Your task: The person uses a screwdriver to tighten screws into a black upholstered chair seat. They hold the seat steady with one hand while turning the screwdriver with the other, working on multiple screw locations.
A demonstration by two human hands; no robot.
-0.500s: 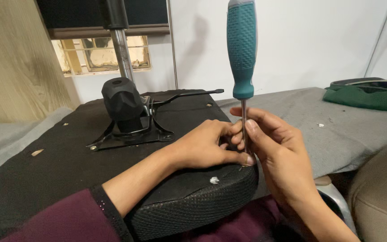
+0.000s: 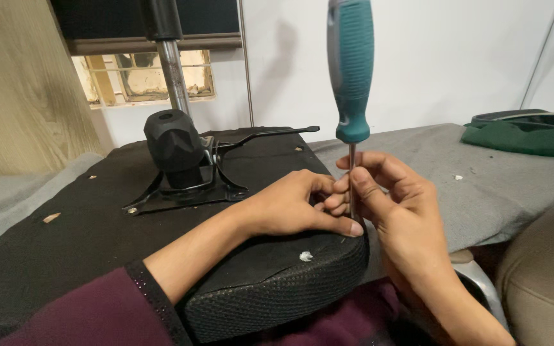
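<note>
A screwdriver (image 2: 351, 70) with a teal and grey handle stands upright, its metal shaft going down to the corner of an upturned black chair seat (image 2: 270, 282). My right hand (image 2: 399, 205) pinches the shaft between thumb and fingers. My left hand (image 2: 296, 205) rests on the seat's edge, fingertips pressed at the base of the shaft beside the right hand. The tip is hidden behind my fingers.
A black tilt mechanism (image 2: 177, 157) with a lever (image 2: 270, 133) and metal plate is bolted to the seat's underside; a chrome column (image 2: 173, 74) rises behind it. Grey felt surface (image 2: 482, 186) lies to the right, with a green cloth (image 2: 520, 138) at the far right. Wooden panel (image 2: 20, 83) on the left.
Both hands keep their place on the shaft. My right-hand fingers have shifted slightly around it. The screwdriver stays upright.
</note>
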